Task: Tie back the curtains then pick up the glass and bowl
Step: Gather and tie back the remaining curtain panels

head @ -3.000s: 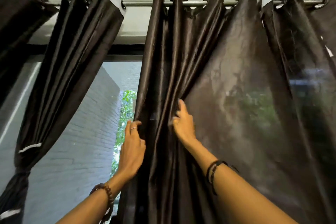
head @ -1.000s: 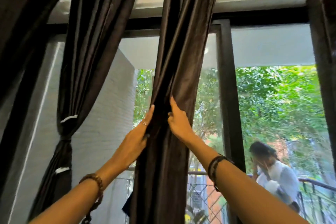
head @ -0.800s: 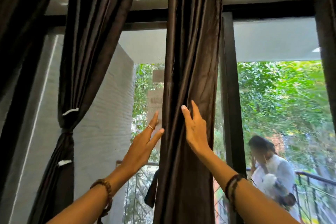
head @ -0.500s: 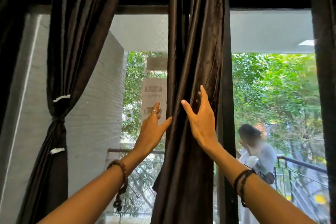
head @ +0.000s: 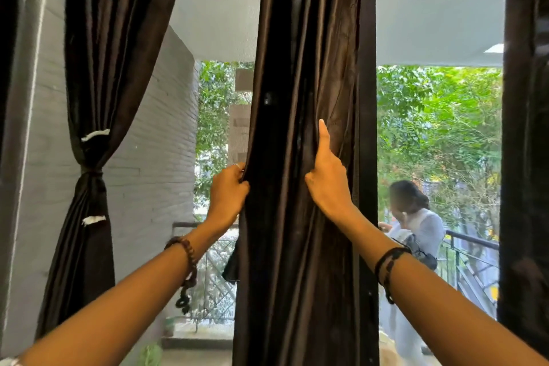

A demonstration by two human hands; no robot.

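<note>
Middle curtain [head: 300, 157]: dark brown, glossy, bunched into one narrow column, hanging before the window post. Left hand [head: 227, 196] is curling round its left edge; right hand [head: 326, 184] is pressing its right folds, forefinger straight up. Left curtain [head: 92, 128] is hanging tied, well apart.

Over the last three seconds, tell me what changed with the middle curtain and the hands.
The middle curtain, spread wide across the window three seconds ago, is now gathered into a narrow bundle, baring the glass on its right. The left hand, open half a second ago, now grips the bundle's left edge; the right hand presses its right side, forefinger straight up. The left curtain stayed tied back.
</note>
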